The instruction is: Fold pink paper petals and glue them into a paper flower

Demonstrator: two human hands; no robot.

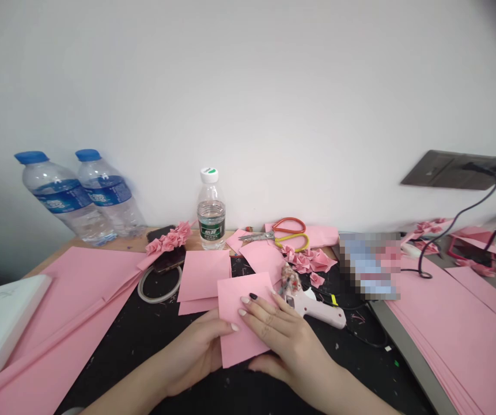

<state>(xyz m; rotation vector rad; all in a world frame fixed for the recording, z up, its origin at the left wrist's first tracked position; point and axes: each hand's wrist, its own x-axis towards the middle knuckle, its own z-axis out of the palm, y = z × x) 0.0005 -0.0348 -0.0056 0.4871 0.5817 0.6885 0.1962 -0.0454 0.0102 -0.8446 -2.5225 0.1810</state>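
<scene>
A pink paper square (241, 314) lies on the black mat (144, 328) at the table's near middle. My left hand (196, 351) grips its left edge, thumb on top and fingers hidden beneath. My right hand (282, 334) lies on top of the same square with its fingers stretched out flat, pressing it down. More pink squares (202, 276) are stacked just behind it.
A white glue gun (317, 308) and small pink paper roses (308, 262) lie right of my hands; scissors (280, 233) behind. Three water bottles (211, 210) stand by the wall. Large pink sheets (75, 300) cover both sides. A white box (1, 320) sits far left.
</scene>
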